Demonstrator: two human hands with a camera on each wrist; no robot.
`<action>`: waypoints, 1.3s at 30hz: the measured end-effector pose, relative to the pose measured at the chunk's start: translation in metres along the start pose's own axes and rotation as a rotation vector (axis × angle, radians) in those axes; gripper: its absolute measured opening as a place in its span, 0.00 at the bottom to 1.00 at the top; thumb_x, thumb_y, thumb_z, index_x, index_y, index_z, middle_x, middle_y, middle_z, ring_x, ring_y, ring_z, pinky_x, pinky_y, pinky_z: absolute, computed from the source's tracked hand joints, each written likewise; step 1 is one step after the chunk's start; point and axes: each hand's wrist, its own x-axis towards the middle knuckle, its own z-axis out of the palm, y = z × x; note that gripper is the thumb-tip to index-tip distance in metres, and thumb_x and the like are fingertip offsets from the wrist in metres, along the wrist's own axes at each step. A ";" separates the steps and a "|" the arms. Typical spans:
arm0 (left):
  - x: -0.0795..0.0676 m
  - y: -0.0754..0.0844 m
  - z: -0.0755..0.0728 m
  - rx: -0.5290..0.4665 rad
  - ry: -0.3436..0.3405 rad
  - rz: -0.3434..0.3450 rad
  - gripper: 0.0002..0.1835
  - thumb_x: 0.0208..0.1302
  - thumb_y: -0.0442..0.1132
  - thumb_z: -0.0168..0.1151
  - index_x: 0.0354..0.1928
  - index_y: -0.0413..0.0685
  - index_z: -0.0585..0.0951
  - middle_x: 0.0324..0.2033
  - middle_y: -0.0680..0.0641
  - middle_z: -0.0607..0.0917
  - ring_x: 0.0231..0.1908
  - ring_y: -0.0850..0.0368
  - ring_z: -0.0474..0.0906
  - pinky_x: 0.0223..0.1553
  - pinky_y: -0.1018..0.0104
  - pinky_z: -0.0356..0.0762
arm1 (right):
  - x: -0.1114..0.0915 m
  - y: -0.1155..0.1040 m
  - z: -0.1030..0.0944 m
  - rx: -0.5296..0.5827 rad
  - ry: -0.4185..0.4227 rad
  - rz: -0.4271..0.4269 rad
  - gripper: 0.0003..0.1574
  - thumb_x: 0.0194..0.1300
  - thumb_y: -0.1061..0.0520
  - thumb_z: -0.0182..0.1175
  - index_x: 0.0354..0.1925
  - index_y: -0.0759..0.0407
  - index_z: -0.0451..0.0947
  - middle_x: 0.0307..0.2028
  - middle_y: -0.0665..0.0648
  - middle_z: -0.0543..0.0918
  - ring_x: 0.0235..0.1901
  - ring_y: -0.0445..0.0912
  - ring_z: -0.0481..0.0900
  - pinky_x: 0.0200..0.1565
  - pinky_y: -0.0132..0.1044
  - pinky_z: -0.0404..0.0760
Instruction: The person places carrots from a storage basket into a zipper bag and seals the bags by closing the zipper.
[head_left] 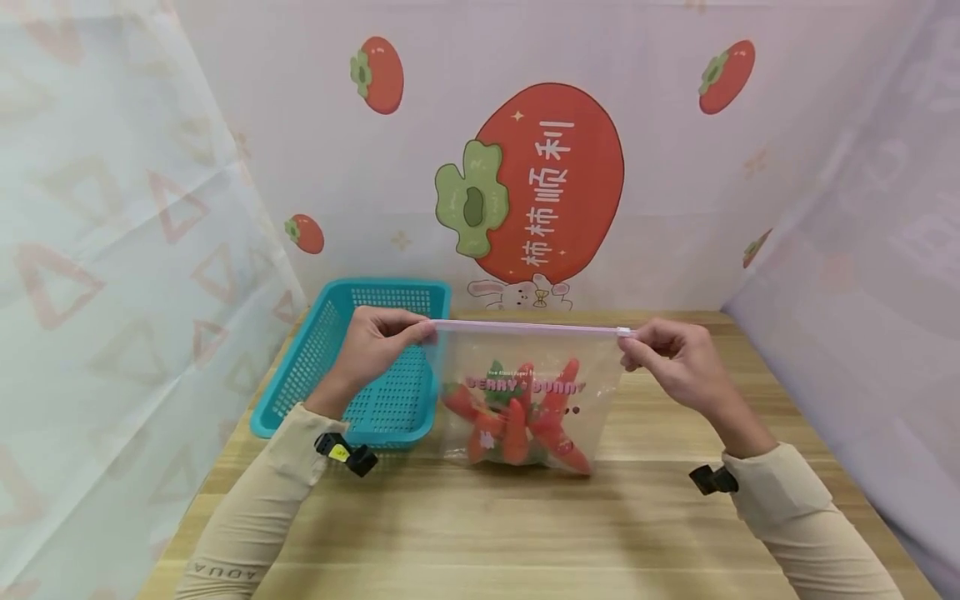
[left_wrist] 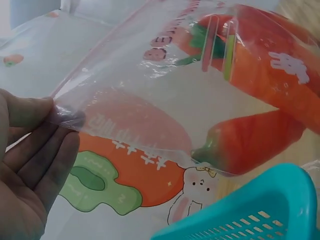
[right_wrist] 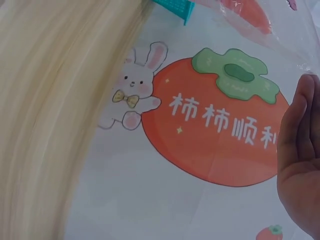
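A clear slider zip bag (head_left: 457, 354) printed with pink lettering hangs upright over the table, its pink top strip stretched taut. Inside it are several red peppers (head_left: 515, 433) with green stems, which look like toys; green shows behind them. My left hand (head_left: 375, 346) pinches the bag's top left corner between thumb and fingers. At the top right corner, my right hand (head_left: 675, 358) pinches the strip's end beside the white slider (head_left: 624, 332). In the left wrist view, one pepper (left_wrist: 255, 142) points its stem toward the left hand (left_wrist: 30, 160). Only the right hand's edge (right_wrist: 302, 150) shows in the right wrist view.
A turquoise plastic basket (head_left: 288, 379) stands on the wooden table (head_left: 465, 533) at the left, behind my left hand and partly behind the bag. White cloth walls (head_left: 667, 192) with printed persimmons enclose the table at the back and both sides.
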 end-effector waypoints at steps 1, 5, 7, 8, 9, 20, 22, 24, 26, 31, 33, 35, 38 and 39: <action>0.000 0.001 0.000 -0.007 -0.001 -0.019 0.08 0.70 0.32 0.70 0.45 0.34 0.91 0.34 0.35 0.92 0.33 0.60 0.91 0.43 0.65 0.90 | 0.000 0.000 -0.001 0.021 -0.005 0.011 0.06 0.67 0.72 0.67 0.33 0.65 0.87 0.26 0.49 0.89 0.25 0.42 0.87 0.33 0.30 0.88; 0.001 0.006 0.002 -0.057 -0.012 -0.076 0.09 0.71 0.33 0.69 0.45 0.31 0.90 0.31 0.49 0.94 0.32 0.60 0.91 0.44 0.63 0.91 | -0.001 0.002 -0.004 0.109 -0.010 0.019 0.05 0.69 0.73 0.65 0.34 0.72 0.86 0.26 0.50 0.90 0.25 0.41 0.88 0.33 0.32 0.89; 0.001 0.006 0.001 -0.081 -0.030 -0.103 0.10 0.71 0.33 0.69 0.45 0.30 0.90 0.31 0.53 0.93 0.33 0.60 0.91 0.44 0.62 0.91 | -0.002 0.003 -0.004 0.154 -0.015 0.019 0.06 0.70 0.73 0.63 0.34 0.74 0.85 0.25 0.50 0.90 0.25 0.41 0.88 0.34 0.31 0.89; 0.000 0.006 0.000 -0.086 -0.047 -0.113 0.11 0.72 0.34 0.68 0.46 0.29 0.90 0.31 0.54 0.93 0.33 0.59 0.91 0.45 0.62 0.91 | -0.002 0.003 -0.004 0.180 -0.019 0.016 0.07 0.70 0.73 0.63 0.33 0.74 0.85 0.25 0.50 0.90 0.25 0.41 0.88 0.34 0.31 0.89; 0.000 0.006 -0.001 -0.079 -0.065 -0.123 0.11 0.72 0.35 0.68 0.46 0.30 0.90 0.32 0.53 0.93 0.34 0.58 0.92 0.46 0.61 0.91 | -0.002 0.004 -0.004 0.198 -0.023 0.014 0.08 0.71 0.73 0.62 0.33 0.75 0.84 0.25 0.50 0.90 0.25 0.41 0.88 0.34 0.31 0.89; 0.006 0.036 0.014 0.455 0.034 0.219 0.12 0.70 0.40 0.72 0.53 0.47 0.90 0.47 0.47 0.92 0.48 0.54 0.90 0.52 0.56 0.89 | 0.000 0.009 -0.004 0.227 -0.023 0.000 0.10 0.73 0.72 0.60 0.33 0.73 0.82 0.25 0.49 0.88 0.25 0.41 0.86 0.33 0.30 0.87; 0.011 0.045 0.026 0.504 0.012 0.315 0.13 0.69 0.37 0.72 0.53 0.44 0.89 0.48 0.45 0.92 0.49 0.51 0.90 0.54 0.53 0.89 | -0.001 0.010 -0.004 0.202 -0.024 -0.003 0.09 0.73 0.72 0.60 0.33 0.72 0.82 0.26 0.48 0.88 0.25 0.41 0.86 0.34 0.30 0.87; 0.016 0.054 0.040 0.534 -0.047 0.372 0.15 0.68 0.37 0.73 0.55 0.44 0.89 0.50 0.45 0.92 0.52 0.51 0.89 0.56 0.53 0.88 | -0.002 0.010 -0.005 0.167 -0.024 0.001 0.08 0.72 0.72 0.61 0.33 0.71 0.83 0.26 0.48 0.88 0.25 0.41 0.86 0.33 0.30 0.87; 0.023 0.062 0.055 0.549 -0.112 0.401 0.16 0.67 0.37 0.73 0.56 0.44 0.88 0.52 0.45 0.91 0.54 0.51 0.88 0.59 0.54 0.87 | -0.003 0.009 -0.005 0.139 -0.025 0.012 0.07 0.71 0.71 0.63 0.34 0.70 0.83 0.26 0.48 0.88 0.25 0.42 0.86 0.33 0.31 0.87; 0.042 0.081 0.096 0.568 -0.270 0.421 0.19 0.68 0.38 0.73 0.60 0.46 0.87 0.54 0.46 0.91 0.54 0.53 0.88 0.58 0.60 0.87 | -0.002 0.007 -0.004 0.121 -0.038 0.024 0.05 0.70 0.71 0.64 0.35 0.70 0.84 0.26 0.49 0.89 0.25 0.42 0.86 0.33 0.31 0.87; 0.050 0.088 0.113 0.586 -0.345 0.415 0.20 0.69 0.39 0.72 0.61 0.47 0.86 0.55 0.48 0.90 0.51 0.56 0.88 0.56 0.64 0.87 | -0.002 0.007 -0.003 0.123 -0.047 0.013 0.05 0.70 0.72 0.63 0.35 0.71 0.83 0.27 0.48 0.89 0.25 0.42 0.86 0.33 0.31 0.87; 0.057 0.093 0.129 0.595 -0.425 0.412 0.21 0.70 0.40 0.72 0.63 0.46 0.85 0.55 0.48 0.90 0.49 0.58 0.88 0.54 0.68 0.86 | -0.001 0.008 -0.003 0.126 -0.053 0.003 0.05 0.71 0.72 0.63 0.35 0.71 0.83 0.27 0.48 0.89 0.25 0.42 0.86 0.33 0.30 0.87; 0.067 0.097 0.148 0.617 -0.517 0.420 0.21 0.70 0.39 0.71 0.63 0.46 0.85 0.56 0.49 0.90 0.48 0.59 0.87 0.55 0.70 0.85 | 0.001 0.009 -0.003 0.123 -0.059 -0.004 0.07 0.72 0.70 0.63 0.34 0.70 0.84 0.27 0.48 0.89 0.25 0.43 0.87 0.33 0.30 0.86; 0.071 0.097 0.153 0.622 -0.537 0.426 0.21 0.71 0.39 0.71 0.63 0.46 0.85 0.56 0.49 0.90 0.49 0.59 0.87 0.55 0.70 0.84 | 0.001 0.009 -0.003 0.123 -0.060 -0.005 0.07 0.72 0.70 0.63 0.34 0.69 0.84 0.27 0.48 0.89 0.25 0.44 0.87 0.33 0.30 0.86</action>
